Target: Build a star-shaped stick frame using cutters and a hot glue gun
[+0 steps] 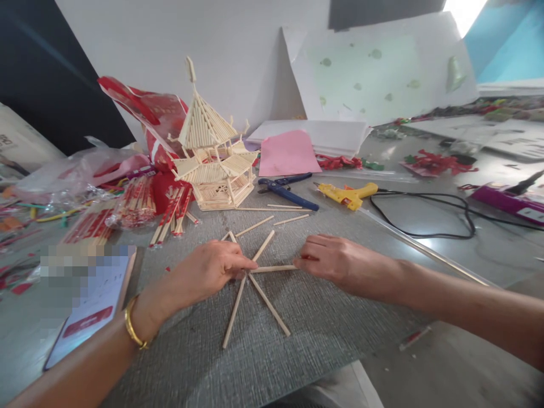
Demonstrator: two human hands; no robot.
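Thin wooden sticks (269, 306) lie on the grey textured mat, spread like spokes from one meeting point. My left hand (215, 265), with a gold bangle at its wrist, is closed at that meeting point, index finger and thumb at the inner stick ends. Part of the joint and a stick toward the upper left are hidden under it. My right hand (323, 259) pinches the outer end of the spoke stick (274, 268) that points right. Beyond the hands, a few loose sticks (255, 225) lie on the mat.
A pagoda model of sticks (215, 164) stands behind, with blue-handled pliers (293, 192) and a yellow glue gun (348, 194) to its right. Wrapped chopsticks (172, 215) and a phone (96, 306) lie left. A black cable (425, 233) and clear rod (425, 247) lie right.
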